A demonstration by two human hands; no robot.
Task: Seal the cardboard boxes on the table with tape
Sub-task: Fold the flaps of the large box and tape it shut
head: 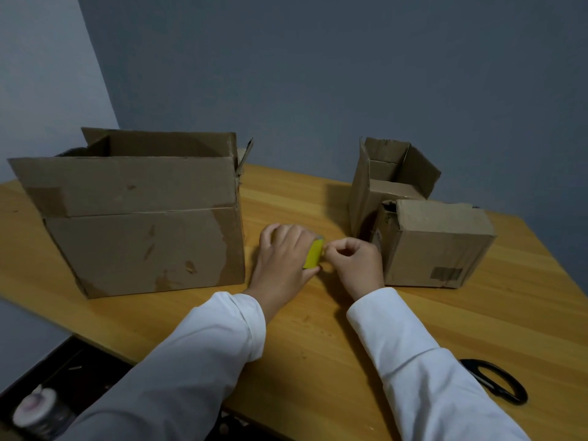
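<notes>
1. White cloth sleeves (423, 370) nearest the lens, smooth fabric, cuffs folded at the wrists.
2. Wooden table (318, 345), honey-coloured planks, straight grain, light scuffs.
3. Large cardboard box (140, 224) on the left, rectangular, top flaps up and open, surface torn where old tape peeled off.
4. Tall narrow box (386, 173) at back right, flaps open, creased.
5. Squat box (436, 246) just in front of it, ragged top edge, tape patch low on the near face.
6. Black scissors (496, 381), oval loop handles, near right table edge.
7. Left hand (284, 256) wrapped round yellow tape roll (313, 256), roll between the big box and the squat box.
8. Right hand (354, 261) curled, fingertips pinching at the roll's edge.
</notes>
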